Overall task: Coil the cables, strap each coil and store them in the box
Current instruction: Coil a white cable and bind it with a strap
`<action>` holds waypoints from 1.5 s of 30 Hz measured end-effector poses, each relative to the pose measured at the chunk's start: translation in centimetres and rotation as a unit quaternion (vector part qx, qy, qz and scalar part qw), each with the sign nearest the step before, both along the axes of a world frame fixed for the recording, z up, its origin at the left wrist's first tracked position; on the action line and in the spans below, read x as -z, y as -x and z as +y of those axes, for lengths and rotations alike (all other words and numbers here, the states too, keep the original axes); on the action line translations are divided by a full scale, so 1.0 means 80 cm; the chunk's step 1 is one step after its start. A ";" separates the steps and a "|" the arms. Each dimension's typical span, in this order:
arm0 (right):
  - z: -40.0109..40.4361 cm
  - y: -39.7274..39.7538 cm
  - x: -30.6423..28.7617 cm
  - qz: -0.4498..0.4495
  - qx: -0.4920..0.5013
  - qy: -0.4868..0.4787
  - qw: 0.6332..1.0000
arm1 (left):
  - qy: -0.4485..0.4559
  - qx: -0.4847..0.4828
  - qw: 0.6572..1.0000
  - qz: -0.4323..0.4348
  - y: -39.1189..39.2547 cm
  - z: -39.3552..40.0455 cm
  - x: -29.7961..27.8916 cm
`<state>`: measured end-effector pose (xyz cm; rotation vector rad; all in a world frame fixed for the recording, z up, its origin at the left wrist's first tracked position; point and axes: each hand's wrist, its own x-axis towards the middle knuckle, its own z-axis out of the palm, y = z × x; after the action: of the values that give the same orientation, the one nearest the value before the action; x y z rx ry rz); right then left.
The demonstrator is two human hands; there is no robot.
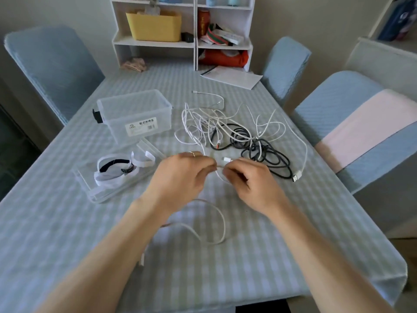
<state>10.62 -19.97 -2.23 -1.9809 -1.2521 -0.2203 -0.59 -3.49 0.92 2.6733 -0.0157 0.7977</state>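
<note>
Cable work sits in the middle of my view: I see both hands raised just above the checked tablecloth (pixel 67 222), close together, sharing one white cable (pixel 222 224). My left hand (pixel 180 175) has its fingers curled in and pinching the cable near its end; a ring shows on one finger. My right hand (pixel 250 179) is curled the same way, thumb and fingertips clamped on the cable just beside the left, with the white plug (pixel 226 159) sticking up between the two hands. From the grip the cable drops toward me, makes a loose loop on the cloth below my wrists, and trails off to its other end near my left forearm.

Beyond the hands lies the tangled pile of loose cables (pixel 237 129), thin white ones on top and across, thicker black ones (pixel 266 154) bunched to the right. One white lead runs out along the right side of the pile and ends in a USB plug (pixel 298 175) just beside the black cable's end.

To the left of the pile stands the clear plastic box (pixel 135 114), open-topped, label facing me, black latch on its left end. Its clear lid (pixel 108 186) lies nearer me, holding the white and black straps (pixel 117 170).

At the far edge of the table I see a white shelf unit (pixel 180 30) with a yellow bin (pixel 154 26), and a sheet of paper (pixel 232 76) in front of it. Blue-covered chairs (pixel 52 68) stand round the table.
</note>
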 end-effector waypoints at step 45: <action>-0.008 -0.007 -0.002 0.054 0.022 -0.002 0.998 | 0.431 0.010 0.902 0.010 0.022 0.004 -0.022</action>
<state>11.15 -20.60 -2.08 -1.9909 -1.1408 -0.1356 -2.33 -3.16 2.64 1.8289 0.2553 0.5763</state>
